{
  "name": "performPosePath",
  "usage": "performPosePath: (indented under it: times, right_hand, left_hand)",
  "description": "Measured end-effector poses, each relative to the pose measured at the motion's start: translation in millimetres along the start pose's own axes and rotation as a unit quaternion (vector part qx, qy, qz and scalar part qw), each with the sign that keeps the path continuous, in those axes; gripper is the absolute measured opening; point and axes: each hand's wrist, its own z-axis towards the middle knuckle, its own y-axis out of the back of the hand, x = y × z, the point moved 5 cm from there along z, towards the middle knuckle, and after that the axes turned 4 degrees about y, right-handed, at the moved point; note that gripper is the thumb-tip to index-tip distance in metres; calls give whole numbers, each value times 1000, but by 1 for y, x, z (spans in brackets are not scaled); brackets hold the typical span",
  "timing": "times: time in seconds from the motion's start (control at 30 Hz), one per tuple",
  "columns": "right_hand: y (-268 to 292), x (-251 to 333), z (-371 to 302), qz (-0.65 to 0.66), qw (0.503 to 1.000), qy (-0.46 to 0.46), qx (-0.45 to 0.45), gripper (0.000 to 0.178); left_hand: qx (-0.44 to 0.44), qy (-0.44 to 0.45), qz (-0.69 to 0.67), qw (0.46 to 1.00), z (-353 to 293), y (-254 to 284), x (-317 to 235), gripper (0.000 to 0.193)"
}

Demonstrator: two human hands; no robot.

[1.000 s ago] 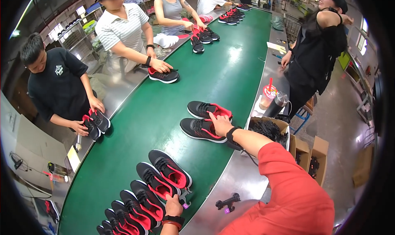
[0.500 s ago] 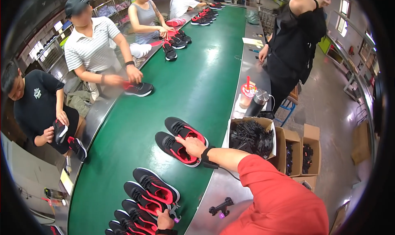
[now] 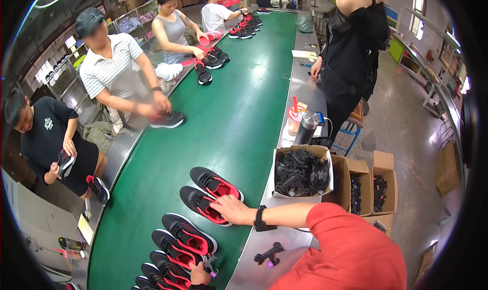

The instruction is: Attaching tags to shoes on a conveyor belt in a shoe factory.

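Observation:
My right hand (image 3: 231, 208), with a black watch on its wrist, lies flat with fingers spread on the nearer shoe of a black and red pair (image 3: 211, 196) on the green conveyor belt (image 3: 239, 112). My left hand (image 3: 200, 275), at the bottom edge, grips the heel end of a black and red shoe (image 3: 175, 249) in a row of similar shoes. A small purple-tipped piece (image 3: 211, 273) shows by its fingers. A black shoe tree with a purple spot (image 3: 268, 253) lies on the metal side ledge (image 3: 254, 269) beside my red sleeve.
An open carton of black shoe trees (image 3: 301, 172) stands on the ledge, with more cartons (image 3: 378, 183) on the floor. A cup (image 3: 294, 119) and a flask (image 3: 306, 128) stand beyond it. Several people handle shoes along the belt's left side; another person (image 3: 351, 61) stands on the right.
The view has swung, so the belt sits higher and further left. My right hand has stayed on the same shoe, which now lies closer to me. The left hand still holds its shoe.

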Motion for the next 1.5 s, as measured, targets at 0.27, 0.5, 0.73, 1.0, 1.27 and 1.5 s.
performPosePath:
  times: [0.27,0.5,0.73,1.0,1.27,1.5]
  right_hand:
    - [22,31,-132,110,973,32,200,5]
    - [34,47,-185,141,950,-16,276,25]
    - [11,63,-184,53,942,50,327,30]
    - [15,36,-162,303,868,-196,341,17]
    - [-20,16,-128,535,711,-425,166,23]
    - [-44,36,-130,539,694,-416,233,27]
  left_hand:
    - [-153,-34,80,984,-54,45,-13,63]
    - [-323,-95,-55,940,-45,77,-55,28]
    - [-259,-143,-100,950,11,56,-130,45]
    - [-221,-150,-143,953,65,34,-129,29]
    - [-234,-166,-157,945,61,19,-121,21]
    - [-225,-152,-150,951,62,15,-118,19]
